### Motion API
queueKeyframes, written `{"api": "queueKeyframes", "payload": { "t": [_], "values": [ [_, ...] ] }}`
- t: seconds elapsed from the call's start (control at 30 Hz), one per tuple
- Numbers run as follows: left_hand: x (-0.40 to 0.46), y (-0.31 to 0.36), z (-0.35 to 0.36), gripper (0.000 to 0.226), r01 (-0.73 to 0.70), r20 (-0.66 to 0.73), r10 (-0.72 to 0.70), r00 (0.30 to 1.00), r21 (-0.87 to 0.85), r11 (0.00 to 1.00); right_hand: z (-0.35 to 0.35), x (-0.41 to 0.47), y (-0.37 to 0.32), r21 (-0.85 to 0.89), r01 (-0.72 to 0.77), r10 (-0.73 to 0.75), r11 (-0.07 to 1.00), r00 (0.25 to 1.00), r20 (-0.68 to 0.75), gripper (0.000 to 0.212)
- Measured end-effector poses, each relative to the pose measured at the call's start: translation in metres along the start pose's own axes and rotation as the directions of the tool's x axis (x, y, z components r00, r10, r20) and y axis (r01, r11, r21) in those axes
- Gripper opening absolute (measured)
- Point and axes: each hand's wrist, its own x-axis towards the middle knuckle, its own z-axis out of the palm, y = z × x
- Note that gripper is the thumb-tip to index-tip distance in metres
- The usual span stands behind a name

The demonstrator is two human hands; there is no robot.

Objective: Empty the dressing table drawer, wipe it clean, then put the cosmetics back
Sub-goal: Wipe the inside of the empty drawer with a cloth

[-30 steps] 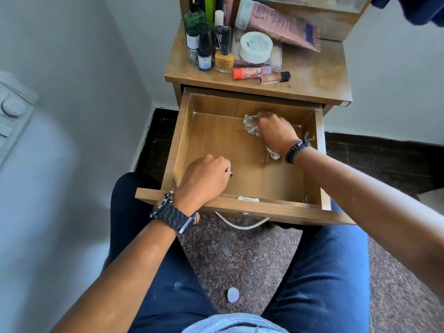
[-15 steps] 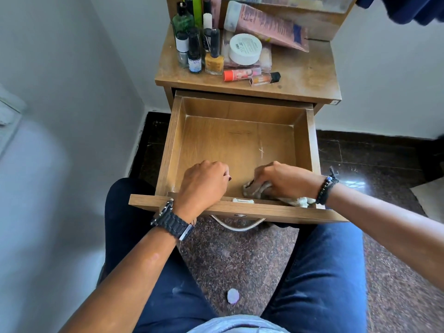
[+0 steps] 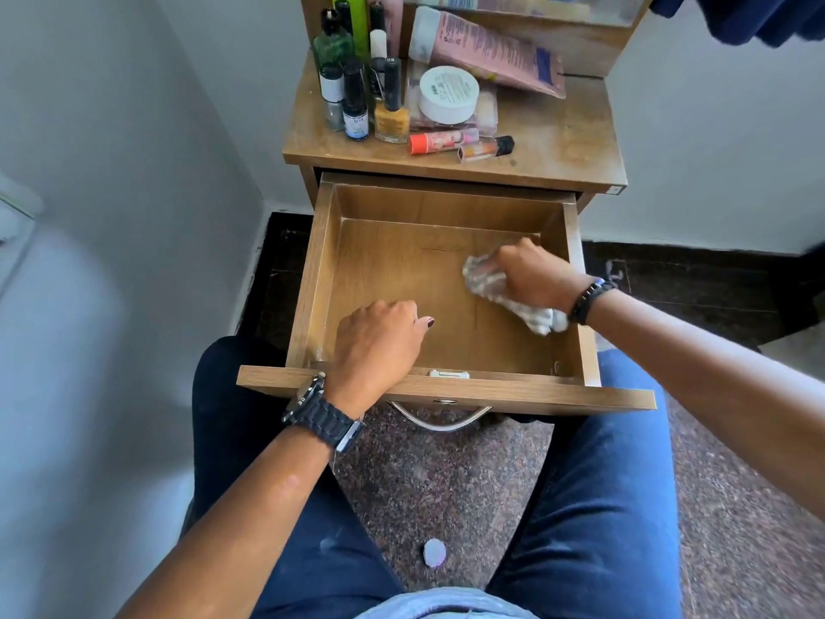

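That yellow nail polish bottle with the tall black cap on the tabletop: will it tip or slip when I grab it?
The yellow nail polish bottle looks top-heavy under its tall cap, so probably tippy. Crowded by neighbouring dark bottles, a nudge may topple several. Likely glass: smooth, perhaps slippery.

- The left hand (image 3: 377, 346) lay curled in a loose fist, knuckles up, its wrist bent over a wooden edge, the fingers tucked under and empty.
- A dark nail showed on its thumb.
- The left forearm ran up from the lower left, bare, with a black watch (image 3: 322, 417) at the wrist.
- The right hand (image 3: 533, 274) was closed round a crumpled cloth (image 3: 504, 290), palm down.
- The right forearm stretched in from the right, bare, a dark bracelet (image 3: 589, 297) at the wrist.
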Motion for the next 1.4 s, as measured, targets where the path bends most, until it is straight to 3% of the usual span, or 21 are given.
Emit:
{"api": "queueKeyframes", "payload": {
  "t": [0.1, 0.17, 0.3, 0.37, 0.47, 0.63, 0.73, 0.8, 0.87, 0.93, 1.07, 1.27, 1.4],
  "values": [
    [0.002, 0.004, 0.004, 0.037, 0.009, -0.013, -0.009, 1.0, -0.012, 1.0, -0.002, -0.045, -0.021, 0.118, 0.174, -0.2, 0.978, 0.941, 0.274, 0.03],
    [0.003, 0.007, 0.006, 0.036, 0.01, -0.016, -0.011, 1.0, -0.027, 1.0, 0.001, -0.061, -0.032, 0.144, 0.221, -0.256, 0.965, 0.917, 0.306, 0.029],
    [0.001, 0.008, 0.011, 0.036, 0.022, -0.021, -0.023, 1.0, -0.05, 0.999, 0.009, -0.05, -0.026, 0.079, 0.14, -0.151, 0.987, 0.975, 0.161, 0.029],
    [0.001, 0.006, 0.012, 0.036, 0.015, -0.045, -0.017, 0.999, -0.036, 0.999, 0.004, -0.032, -0.02, -0.022, 0.016, -0.015, 1.0, 1.0, 0.026, 0.024],
    [0.001, 0.008, 0.013, 0.036, 0.005, -0.068, -0.006, 0.998, -0.005, 1.0, -0.01, -0.003, -0.015, -0.088, -0.162, 0.148, 0.983, 0.978, -0.145, 0.019],
    [0.002, 0.01, 0.01, 0.044, -0.007, -0.069, 0.007, 0.998, 0.001, 1.0, -0.02, 0.014, -0.012, -0.126, -0.223, 0.197, 0.967, 0.962, -0.189, 0.02],
    [0.001, 0.015, 0.01, 0.046, -0.019, -0.072, 0.019, 0.997, 0.008, 1.0, -0.018, -0.006, -0.011, -0.139, -0.15, 0.137, 0.979, 0.986, -0.097, 0.021],
    [0.002, 0.02, 0.011, 0.046, -0.032, -0.078, 0.033, 0.996, 0.013, 0.999, -0.011, -0.029, -0.015, -0.122, -0.068, 0.074, 0.99, 0.996, 0.045, 0.022],
    [0.003, 0.024, 0.012, 0.046, -0.043, -0.069, 0.043, 0.997, -0.002, 0.999, -0.002, -0.053, -0.026, -0.058, -0.016, 0.027, 0.998, 0.978, 0.205, 0.022],
    [0.003, 0.026, 0.013, 0.047, -0.047, -0.05, 0.046, 0.998, -0.018, 0.999, 0.004, -0.07, -0.037, -0.049, 0.009, 0.004, 0.999, 0.963, 0.271, 0.023],
    [0.002, 0.026, 0.015, 0.045, -0.041, -0.024, 0.04, 0.999, -0.036, 0.999, 0.004, -0.067, -0.041, -0.077, -0.056, 0.067, 0.995, 0.987, 0.149, 0.024],
    [0.001, 0.027, 0.013, 0.046, -0.048, -0.042, 0.047, 0.998, -0.026, 0.999, -0.004, -0.013, -0.016, -0.186, -0.238, 0.203, 0.953, 0.961, -0.189, 0.024],
    [0.002, 0.026, 0.013, 0.045, -0.046, -0.039, 0.044, 0.998, -0.045, 0.998, -0.011, 0.013, -0.011, -0.233, -0.3, 0.261, 0.925, 0.948, -0.182, 0.024]
  ]
}}
